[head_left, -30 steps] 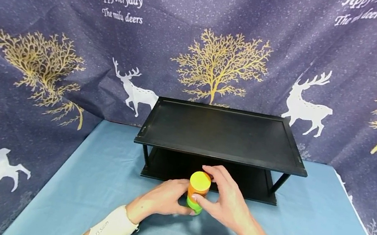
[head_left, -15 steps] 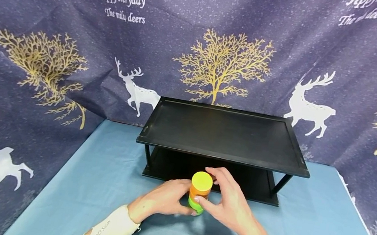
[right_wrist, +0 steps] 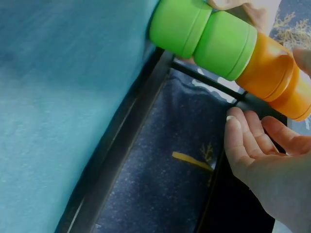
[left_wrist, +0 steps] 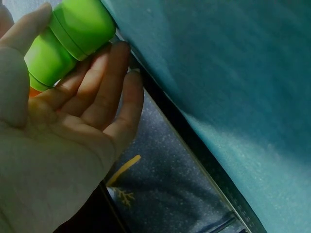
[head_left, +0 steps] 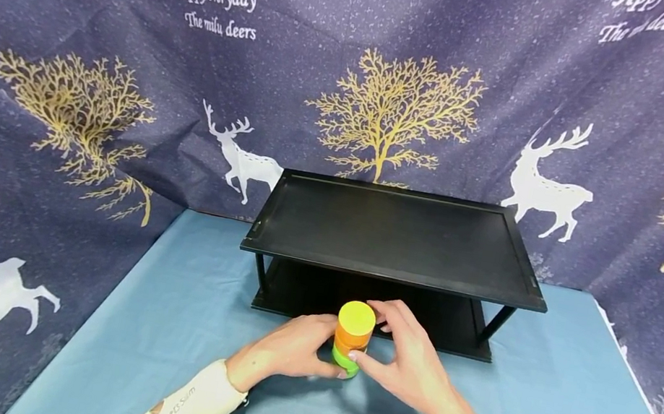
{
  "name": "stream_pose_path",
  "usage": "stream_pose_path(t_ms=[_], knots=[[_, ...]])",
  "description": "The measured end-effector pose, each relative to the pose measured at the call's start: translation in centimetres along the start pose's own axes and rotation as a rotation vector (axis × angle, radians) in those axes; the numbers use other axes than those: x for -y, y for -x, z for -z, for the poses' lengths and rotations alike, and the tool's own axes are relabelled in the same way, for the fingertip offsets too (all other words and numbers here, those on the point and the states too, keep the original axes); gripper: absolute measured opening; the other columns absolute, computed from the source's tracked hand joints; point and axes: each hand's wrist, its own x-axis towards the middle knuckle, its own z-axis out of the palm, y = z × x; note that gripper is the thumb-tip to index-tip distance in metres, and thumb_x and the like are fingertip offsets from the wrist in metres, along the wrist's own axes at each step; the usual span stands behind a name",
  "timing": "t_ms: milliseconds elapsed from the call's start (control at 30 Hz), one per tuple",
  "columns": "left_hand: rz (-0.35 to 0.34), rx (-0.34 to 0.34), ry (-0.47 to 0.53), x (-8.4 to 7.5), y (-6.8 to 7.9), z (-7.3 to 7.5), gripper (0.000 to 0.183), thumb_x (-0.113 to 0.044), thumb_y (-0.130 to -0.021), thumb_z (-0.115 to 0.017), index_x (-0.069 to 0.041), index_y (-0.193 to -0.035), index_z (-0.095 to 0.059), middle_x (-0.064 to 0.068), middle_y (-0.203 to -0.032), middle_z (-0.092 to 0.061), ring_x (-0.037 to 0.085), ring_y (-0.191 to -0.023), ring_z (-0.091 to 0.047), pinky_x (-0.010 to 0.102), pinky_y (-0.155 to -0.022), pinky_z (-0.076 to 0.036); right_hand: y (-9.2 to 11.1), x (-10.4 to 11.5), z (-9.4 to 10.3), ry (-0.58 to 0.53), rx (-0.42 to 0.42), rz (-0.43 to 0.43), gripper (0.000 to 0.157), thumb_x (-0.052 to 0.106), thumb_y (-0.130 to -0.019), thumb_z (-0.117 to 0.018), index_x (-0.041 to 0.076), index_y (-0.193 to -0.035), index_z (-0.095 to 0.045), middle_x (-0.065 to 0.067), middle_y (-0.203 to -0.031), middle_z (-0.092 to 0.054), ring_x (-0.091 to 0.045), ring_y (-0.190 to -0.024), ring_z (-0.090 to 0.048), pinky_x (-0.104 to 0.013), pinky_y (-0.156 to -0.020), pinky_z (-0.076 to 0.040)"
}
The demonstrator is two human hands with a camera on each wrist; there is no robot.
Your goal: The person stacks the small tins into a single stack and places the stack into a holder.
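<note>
An upright stack of small round plastic tubs (head_left: pixel 356 319) stands on the blue cloth, with a yellow top, orange below it and green at the bottom. My left hand (head_left: pixel 297 348) steadies its lower part, thumb in front and fingers behind. In the left wrist view that thumb lies against the green tubs (left_wrist: pixel 85 29). My right hand (head_left: pixel 408 359) surrounds the upper part loosely, its thumb right at the front. Seen from the right wrist, its relaxed fingers (right_wrist: pixel 240 136) are apart from the orange tubs (right_wrist: pixel 266 68). The yellow top is out of sight there.
A black two-tier rack (head_left: pixel 399 237) stands right behind the stack, its upper shelf overhanging the lower one. Blue cloth (head_left: pixel 193 286) covers the table. A purple curtain (head_left: pixel 197 67) with deer and trees hangs at the back and sides.
My right hand has shifted slightly to the right, its thumb drawing toward the stack's edge. The left hand keeps its place on the stack. The head view has shifted a little.
</note>
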Motion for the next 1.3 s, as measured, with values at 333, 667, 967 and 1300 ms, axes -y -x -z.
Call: stream_pose_path(t_ms=[333, 667, 967, 1300], knots=[[0.005, 0.003, 0.011, 0.0, 0.0, 0.1, 0.062, -0.052, -0.087, -0.085, -0.025, -0.139, -0.063, -0.013, -0.128, -0.067, 0.003, -0.11, -0.064, 0.03, -0.103, -0.053, 0.9, -0.8, -0.2, -0.033, 0.05, -0.01, 0.062, 0.032, -0.08, -0.096, 0.021, -0.132, -0.062, 0.01, -0.125, -0.059, -0.019, -0.11, -0.064, -0.036, -0.09, -0.06], [0.002, -0.006, 0.033, 0.0, 0.1, 0.0, 0.063, -0.05, -0.086, -0.087, -0.026, -0.138, -0.06, -0.014, -0.123, -0.066, 0.003, -0.107, -0.063, 0.028, -0.101, -0.054, 1.8, -1.6, -1.3, -0.071, 0.09, 0.002, 0.05, 0.019, -0.079, -0.096, 0.02, -0.118, -0.064, 0.009, -0.124, -0.059, -0.018, -0.107, -0.065, -0.04, -0.086, -0.062], [-0.018, 0.004, 0.114, 0.0, -0.1, 0.0, 0.068, -0.046, -0.086, -0.088, -0.026, -0.142, -0.056, -0.013, -0.127, -0.066, 0.002, -0.111, -0.063, 0.028, -0.104, -0.052, 2.1, -1.6, -1.6, -0.108, 0.169, -0.113, 0.056, 0.017, -0.081, -0.094, 0.017, -0.128, -0.064, 0.008, -0.124, -0.058, -0.015, -0.111, -0.065, -0.041, -0.089, -0.063], [0.018, 0.011, 0.161, -0.1, -0.1, 0.2, 0.069, -0.036, -0.084, -0.092, -0.025, -0.142, -0.055, -0.013, -0.124, -0.065, 0.004, -0.105, -0.062, 0.025, -0.098, -0.054, 2.0, -1.6, -1.5, -0.119, 0.246, -0.182, 0.057, 0.014, -0.083, -0.092, 0.015, -0.131, -0.062, 0.004, -0.123, -0.06, -0.021, -0.106, -0.068, -0.042, -0.09, -0.062]])
